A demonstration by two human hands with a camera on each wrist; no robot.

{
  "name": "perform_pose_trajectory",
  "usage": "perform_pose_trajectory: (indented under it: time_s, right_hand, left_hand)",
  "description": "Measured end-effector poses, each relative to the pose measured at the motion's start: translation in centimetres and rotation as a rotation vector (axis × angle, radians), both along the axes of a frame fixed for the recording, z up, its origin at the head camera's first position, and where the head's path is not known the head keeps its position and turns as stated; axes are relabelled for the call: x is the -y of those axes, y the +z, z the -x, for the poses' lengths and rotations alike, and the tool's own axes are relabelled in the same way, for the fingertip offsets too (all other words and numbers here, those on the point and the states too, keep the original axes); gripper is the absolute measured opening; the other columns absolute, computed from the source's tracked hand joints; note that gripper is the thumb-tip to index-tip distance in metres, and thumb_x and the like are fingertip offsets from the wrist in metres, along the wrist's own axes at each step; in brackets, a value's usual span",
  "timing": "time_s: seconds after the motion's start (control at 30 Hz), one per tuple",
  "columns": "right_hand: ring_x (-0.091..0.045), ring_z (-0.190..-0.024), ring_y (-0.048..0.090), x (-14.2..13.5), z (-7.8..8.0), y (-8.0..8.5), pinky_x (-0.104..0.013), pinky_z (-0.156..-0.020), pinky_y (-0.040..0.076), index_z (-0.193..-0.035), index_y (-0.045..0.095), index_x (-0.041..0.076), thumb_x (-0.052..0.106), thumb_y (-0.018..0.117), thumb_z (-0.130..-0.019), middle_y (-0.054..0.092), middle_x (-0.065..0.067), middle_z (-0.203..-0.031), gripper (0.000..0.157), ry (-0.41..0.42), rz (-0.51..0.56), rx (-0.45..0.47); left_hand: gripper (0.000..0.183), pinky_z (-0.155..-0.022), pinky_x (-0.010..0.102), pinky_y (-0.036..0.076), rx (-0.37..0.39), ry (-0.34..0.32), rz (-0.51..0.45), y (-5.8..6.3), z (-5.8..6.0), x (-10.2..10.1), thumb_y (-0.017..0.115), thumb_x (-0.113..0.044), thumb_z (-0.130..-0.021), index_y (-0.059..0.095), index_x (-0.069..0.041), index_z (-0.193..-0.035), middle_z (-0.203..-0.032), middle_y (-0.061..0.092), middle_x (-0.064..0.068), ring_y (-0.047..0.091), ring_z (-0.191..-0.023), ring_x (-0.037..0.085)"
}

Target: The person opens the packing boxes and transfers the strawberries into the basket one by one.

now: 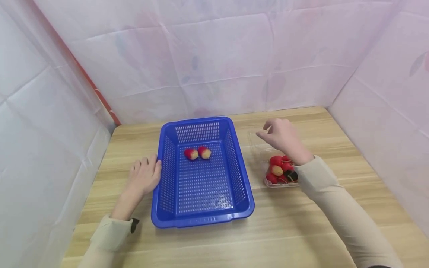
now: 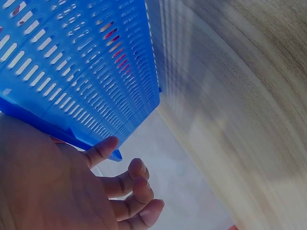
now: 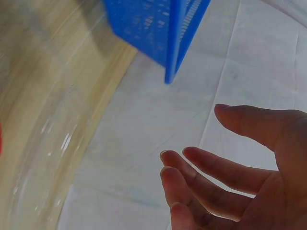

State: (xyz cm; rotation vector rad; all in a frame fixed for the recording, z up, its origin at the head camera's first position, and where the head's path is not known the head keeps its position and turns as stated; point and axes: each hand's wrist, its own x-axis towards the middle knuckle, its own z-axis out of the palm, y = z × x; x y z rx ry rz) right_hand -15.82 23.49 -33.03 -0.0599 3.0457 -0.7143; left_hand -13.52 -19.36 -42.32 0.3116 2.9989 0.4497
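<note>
Blue basket (image 1: 204, 191) stands on the table (image 1: 218, 247), two red-and-yellow fruits (image 1: 191, 154) lying near its far end. The relaxed left hand (image 1: 145, 174) touches its left rim. The right hand (image 1: 283, 136), loosely bent and holding nothing, hovers above a clear box (image 1: 282, 185) of mostly red pieces (image 1: 276, 160), seemingly fruit, partly hidden.

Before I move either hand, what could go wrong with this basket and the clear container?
The right hand hovers near the clear container, whose see-through edges are hard to make out against the wood, so it might get knocked. The right cuff could brush the red pieces in it. The left hand is at the blue basket's rim; a bump might roll the two red-and-yellow pieces inside.
</note>
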Motion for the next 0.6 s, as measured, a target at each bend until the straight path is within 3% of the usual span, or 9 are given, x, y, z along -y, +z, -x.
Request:
perform_pose_trajectory:
  time_s: [0.33,0.6]
  right_hand:
    - [-0.039,-0.086,0.066,-3.2,-1.0,-0.8,-0.054,-0.075,0.05,-0.104,0.066,-0.008,0.018,0.068,-0.088,0.069,-0.025,-0.091,0.031,0.003,-0.014,0.021]
    - [-0.037,-0.08,0.064,-6.7,-2.2,-2.4,-0.049,-0.064,0.05,-0.104,0.065,-0.011,0.003,0.066,-0.083,0.067,-0.025,-0.088,0.025,-0.01,-0.036,0.105]
  left_hand:
    - [0.038,-0.074,0.048,0.036,-0.012,-0.038,0.006,0.4,0.1,-0.1,0.02,-0.035,-0.107,0.043,-0.005,-0.112,-0.097,0.048,0.02,0.045,-0.088,0.039]
    - [0.039,-0.073,0.047,0.035,-0.009,-0.046,0.017,0.4,0.0,-0.1,0.02,-0.035,-0.107,0.043,-0.004,-0.112,-0.097,0.049,0.02,0.045,-0.087,0.039]
